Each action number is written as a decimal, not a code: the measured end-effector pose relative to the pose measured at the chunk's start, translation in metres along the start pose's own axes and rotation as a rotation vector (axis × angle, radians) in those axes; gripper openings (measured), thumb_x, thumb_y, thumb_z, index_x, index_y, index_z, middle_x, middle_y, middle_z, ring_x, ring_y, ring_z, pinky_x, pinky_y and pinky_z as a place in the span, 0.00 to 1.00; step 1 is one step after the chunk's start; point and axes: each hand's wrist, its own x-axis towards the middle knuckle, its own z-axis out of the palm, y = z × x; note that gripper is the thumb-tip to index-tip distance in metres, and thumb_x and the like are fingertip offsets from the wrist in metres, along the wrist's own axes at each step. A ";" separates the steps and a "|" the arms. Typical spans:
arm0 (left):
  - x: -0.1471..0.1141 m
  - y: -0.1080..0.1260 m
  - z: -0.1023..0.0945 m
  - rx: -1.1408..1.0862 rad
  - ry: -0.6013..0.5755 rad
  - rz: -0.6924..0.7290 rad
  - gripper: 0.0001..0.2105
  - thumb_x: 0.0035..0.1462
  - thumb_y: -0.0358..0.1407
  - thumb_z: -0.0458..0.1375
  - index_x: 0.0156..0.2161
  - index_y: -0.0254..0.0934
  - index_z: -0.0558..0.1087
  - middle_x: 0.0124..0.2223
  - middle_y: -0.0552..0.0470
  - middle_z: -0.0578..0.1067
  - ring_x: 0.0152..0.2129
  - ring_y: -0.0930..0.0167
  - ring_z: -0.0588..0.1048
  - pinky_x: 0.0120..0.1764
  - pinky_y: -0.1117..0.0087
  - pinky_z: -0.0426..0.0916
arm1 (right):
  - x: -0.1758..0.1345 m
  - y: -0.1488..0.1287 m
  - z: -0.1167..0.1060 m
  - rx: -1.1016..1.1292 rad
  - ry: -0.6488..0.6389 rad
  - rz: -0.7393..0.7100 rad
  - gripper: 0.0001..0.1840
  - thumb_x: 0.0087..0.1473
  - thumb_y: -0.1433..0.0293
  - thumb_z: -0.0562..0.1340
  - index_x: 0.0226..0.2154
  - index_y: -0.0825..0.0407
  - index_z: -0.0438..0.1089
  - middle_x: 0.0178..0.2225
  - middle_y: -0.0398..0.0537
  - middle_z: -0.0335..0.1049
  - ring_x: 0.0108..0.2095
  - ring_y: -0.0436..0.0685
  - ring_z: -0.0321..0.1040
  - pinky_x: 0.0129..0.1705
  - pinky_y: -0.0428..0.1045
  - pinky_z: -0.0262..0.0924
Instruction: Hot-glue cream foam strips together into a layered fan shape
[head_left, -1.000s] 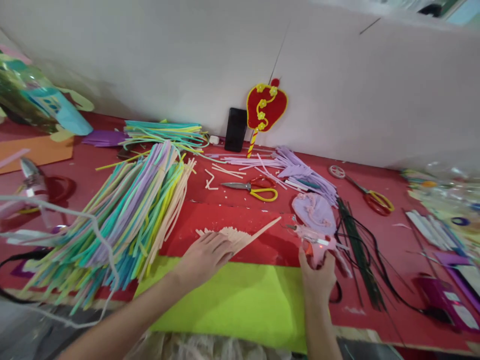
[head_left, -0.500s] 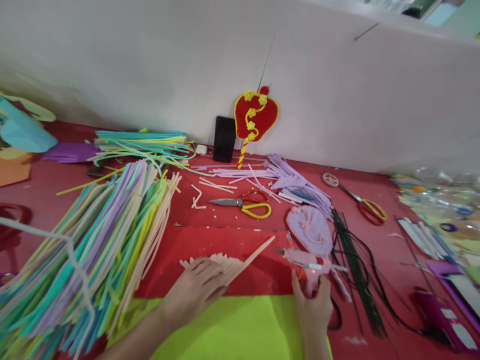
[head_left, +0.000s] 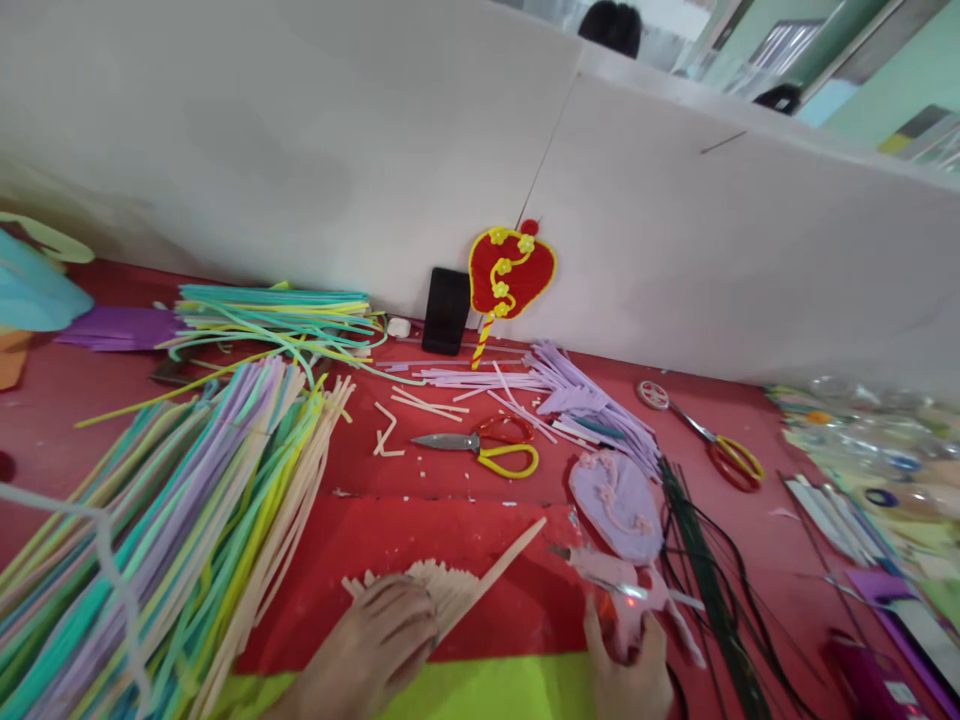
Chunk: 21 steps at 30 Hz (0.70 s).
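Note:
My left hand rests with bent fingers over a flat row of beige pipe cleaners, holding them against a red board. One longer beige strip slants up to the right from the row. Some fingertips are hidden. My right hand grips a pink hot glue gun, its light glowing and its nozzle pointing left, apart from the strips. Just behind the gun is a lilac oval piece with pink twisted trim. Yellow-handled scissors lie farther back.
Bundled coloured pipe cleaners fill the left, with lilac ones at the back. A red fan-shaped ornament and a phone lean on the wall. On the right are more scissors, dark green stems and a black cord.
The view has tilted upward, so everything sits lower in the picture. My left hand still presses on the beige strips and my right still holds the glue gun.

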 end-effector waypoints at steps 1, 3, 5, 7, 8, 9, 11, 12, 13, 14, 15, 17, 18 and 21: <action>0.002 0.000 -0.001 0.007 0.005 0.007 0.06 0.61 0.28 0.52 0.40 0.38 0.71 0.35 0.53 0.77 0.36 0.73 0.75 0.47 0.70 0.70 | 0.000 -0.001 0.000 0.001 0.008 0.006 0.38 0.45 0.37 0.52 0.40 0.52 0.70 0.30 0.55 0.67 0.29 0.63 0.65 0.25 0.52 0.56; 0.004 0.002 -0.004 0.019 0.017 0.004 0.07 0.61 0.27 0.52 0.40 0.37 0.71 0.35 0.52 0.77 0.35 0.73 0.75 0.47 0.70 0.70 | 0.001 -0.001 0.001 0.007 -0.008 0.013 0.41 0.45 0.37 0.52 0.42 0.54 0.70 0.31 0.57 0.67 0.30 0.63 0.65 0.26 0.52 0.56; 0.005 0.004 -0.007 0.035 0.030 -0.004 0.07 0.61 0.27 0.52 0.40 0.37 0.71 0.35 0.52 0.77 0.34 0.73 0.75 0.47 0.69 0.70 | 0.001 0.001 0.002 0.017 -0.031 0.017 0.43 0.44 0.36 0.52 0.43 0.56 0.69 0.32 0.58 0.67 0.30 0.63 0.65 0.26 0.52 0.57; 0.004 0.008 -0.010 0.054 0.042 0.001 0.07 0.61 0.27 0.52 0.39 0.37 0.71 0.35 0.51 0.77 0.35 0.73 0.75 0.45 0.69 0.70 | 0.002 0.004 0.003 0.025 -0.048 0.036 0.45 0.43 0.35 0.53 0.44 0.58 0.68 0.33 0.58 0.68 0.29 0.62 0.64 0.27 0.52 0.58; 0.003 0.009 -0.012 0.061 0.044 0.005 0.07 0.61 0.27 0.52 0.40 0.37 0.71 0.35 0.51 0.77 0.35 0.73 0.75 0.45 0.69 0.71 | 0.002 0.005 0.003 0.031 -0.060 0.057 0.45 0.42 0.35 0.54 0.44 0.59 0.68 0.33 0.58 0.68 0.29 0.61 0.64 0.28 0.52 0.58; 0.002 0.010 -0.014 0.064 0.045 0.012 0.07 0.61 0.28 0.52 0.39 0.37 0.71 0.35 0.50 0.77 0.35 0.73 0.76 0.45 0.69 0.71 | 0.003 0.005 0.003 0.038 -0.069 0.083 0.46 0.41 0.36 0.56 0.45 0.59 0.67 0.33 0.57 0.68 0.29 0.61 0.64 0.28 0.52 0.58; 0.000 0.011 -0.016 0.087 0.046 0.001 0.07 0.62 0.29 0.51 0.39 0.37 0.71 0.36 0.50 0.78 0.35 0.72 0.76 0.44 0.68 0.71 | 0.003 0.006 0.002 0.063 -0.064 0.119 0.46 0.39 0.36 0.58 0.45 0.58 0.66 0.31 0.54 0.68 0.29 0.60 0.64 0.30 0.51 0.59; -0.001 0.012 -0.017 0.107 0.042 -0.018 0.06 0.62 0.30 0.51 0.39 0.37 0.71 0.37 0.49 0.78 0.36 0.71 0.76 0.44 0.67 0.71 | 0.004 0.005 0.001 0.097 -0.047 0.108 0.45 0.39 0.36 0.59 0.45 0.58 0.66 0.31 0.54 0.68 0.30 0.59 0.64 0.31 0.51 0.60; -0.002 0.012 -0.017 0.130 0.040 -0.028 0.07 0.63 0.31 0.51 0.40 0.37 0.71 0.38 0.49 0.78 0.36 0.70 0.76 0.43 0.66 0.71 | 0.004 0.004 -0.001 0.131 -0.034 0.088 0.44 0.39 0.37 0.59 0.43 0.58 0.66 0.32 0.54 0.68 0.30 0.59 0.63 0.32 0.52 0.60; -0.003 0.012 -0.016 0.144 0.031 -0.028 0.07 0.63 0.31 0.51 0.41 0.37 0.71 0.39 0.48 0.78 0.37 0.70 0.76 0.43 0.66 0.71 | 0.004 0.004 -0.002 0.154 -0.043 0.077 0.42 0.40 0.38 0.60 0.43 0.58 0.66 0.31 0.53 0.67 0.30 0.58 0.63 0.33 0.51 0.60; -0.004 0.012 -0.016 0.154 0.025 -0.022 0.07 0.63 0.31 0.51 0.41 0.37 0.71 0.40 0.48 0.78 0.37 0.70 0.76 0.43 0.66 0.71 | 0.005 0.003 -0.004 0.169 -0.048 0.074 0.41 0.41 0.39 0.60 0.42 0.57 0.66 0.30 0.52 0.67 0.29 0.57 0.62 0.32 0.51 0.60; -0.005 0.013 -0.015 0.171 0.011 0.002 0.07 0.63 0.31 0.51 0.40 0.36 0.72 0.41 0.49 0.78 0.37 0.70 0.76 0.44 0.66 0.71 | 0.005 0.001 -0.007 0.197 -0.041 0.078 0.39 0.41 0.41 0.61 0.42 0.57 0.66 0.30 0.51 0.67 0.29 0.56 0.62 0.33 0.50 0.60; -0.006 0.013 -0.015 0.181 0.003 0.012 0.07 0.63 0.31 0.51 0.40 0.36 0.72 0.41 0.49 0.78 0.38 0.70 0.76 0.45 0.66 0.71 | 0.006 0.000 -0.008 0.208 -0.024 0.073 0.39 0.41 0.42 0.62 0.42 0.57 0.66 0.31 0.51 0.67 0.29 0.56 0.62 0.33 0.50 0.60; -0.010 0.015 -0.018 0.249 -0.066 0.037 0.09 0.64 0.31 0.50 0.43 0.35 0.72 0.43 0.47 0.77 0.41 0.68 0.75 0.48 0.64 0.70 | 0.004 -0.001 -0.007 0.201 -0.028 0.049 0.36 0.42 0.44 0.62 0.43 0.57 0.66 0.32 0.50 0.66 0.29 0.56 0.62 0.34 0.50 0.60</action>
